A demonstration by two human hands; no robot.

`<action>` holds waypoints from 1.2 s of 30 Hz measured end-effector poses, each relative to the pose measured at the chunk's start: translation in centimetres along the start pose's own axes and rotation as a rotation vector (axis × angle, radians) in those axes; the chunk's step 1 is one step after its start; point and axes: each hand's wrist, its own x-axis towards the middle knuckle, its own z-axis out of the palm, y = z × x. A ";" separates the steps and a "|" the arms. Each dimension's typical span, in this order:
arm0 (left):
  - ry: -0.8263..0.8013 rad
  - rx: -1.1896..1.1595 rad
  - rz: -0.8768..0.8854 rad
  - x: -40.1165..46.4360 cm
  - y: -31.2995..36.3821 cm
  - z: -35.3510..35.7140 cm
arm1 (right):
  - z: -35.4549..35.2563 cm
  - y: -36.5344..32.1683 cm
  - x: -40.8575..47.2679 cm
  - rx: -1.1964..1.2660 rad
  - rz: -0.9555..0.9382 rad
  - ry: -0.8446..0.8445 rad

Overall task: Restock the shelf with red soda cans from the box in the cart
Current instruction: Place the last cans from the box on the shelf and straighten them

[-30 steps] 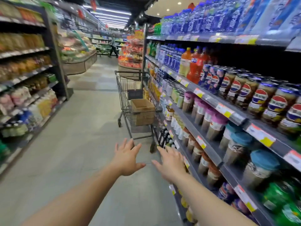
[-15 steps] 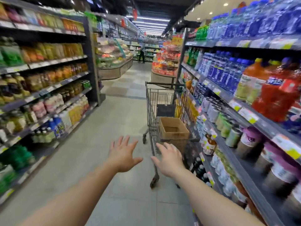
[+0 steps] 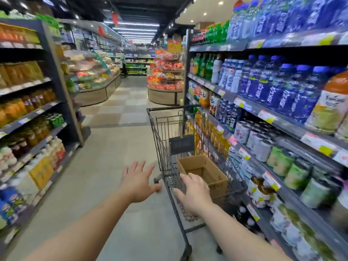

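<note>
A dark wire shopping cart (image 3: 162, 136) stands in the aisle close against the drinks shelf (image 3: 263, 117) on the right. An open brown cardboard box (image 3: 212, 174) sits inside it; its inside looks bare and no red cans show. My left hand (image 3: 136, 182) is stretched out with fingers spread, just left of the cart's near corner and holding nothing. My right hand (image 3: 194, 193) is open too, hovering over the cart's near edge in front of the box. Whether it touches the cart I cannot tell.
Shelves of bottles and jars (image 3: 33, 113) line the left side. Grey floor (image 3: 105, 166) runs between the two shelf rows. Display islands (image 3: 165, 91) stand further down the aisle, and a person (image 3: 123, 63) is far off.
I have come closer to the cart, which now fills more of the view. Both hands have reached forward; the right hand is now over the cart's near edge.
</note>
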 end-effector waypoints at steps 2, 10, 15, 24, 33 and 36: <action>0.000 -0.010 0.050 4.6 -0.3 -0.4 | 0.1 0.7 2.9 0.007 0.060 0.015; -0.053 -0.050 0.295 20.2 4.7 2.6 | -0.2 11.3 13.0 0.024 0.370 0.044; -0.106 -0.058 0.303 29.8 6.6 5.2 | -0.6 17.3 20.9 0.033 0.452 0.046; -0.281 -0.036 0.480 41.7 10.6 11.5 | 1.3 23.4 29.2 0.041 0.518 -0.050; -0.422 -0.068 0.823 51.5 13.9 17.9 | 5.5 25.0 33.3 0.153 0.685 -0.010; -0.485 -0.074 0.929 54.2 14.4 19.7 | 7.0 24.9 33.9 0.171 0.786 0.013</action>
